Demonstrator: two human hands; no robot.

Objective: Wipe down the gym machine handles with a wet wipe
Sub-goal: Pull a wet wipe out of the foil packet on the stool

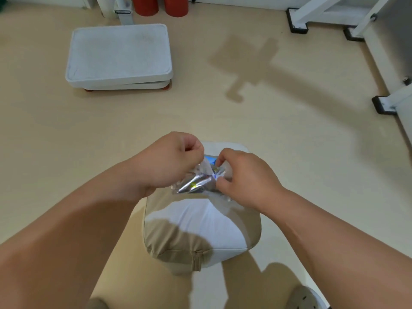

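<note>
Floor (245, 121) is where a dropped wipe would end up dirty. Above the white seat pad (200, 224), left hand (169, 161) & right hand (245, 177) each have a pinching grip on the foil wipe packet (196, 182) btwn them. Slick foil could slip or rip crooked w/ an uneven pull.

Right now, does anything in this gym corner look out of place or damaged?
Little stands out. The white platform on the floor sits slightly skewed on its base. The foil wipe packet is crumpled, but only because the left hand and right hand pinch it.
</note>
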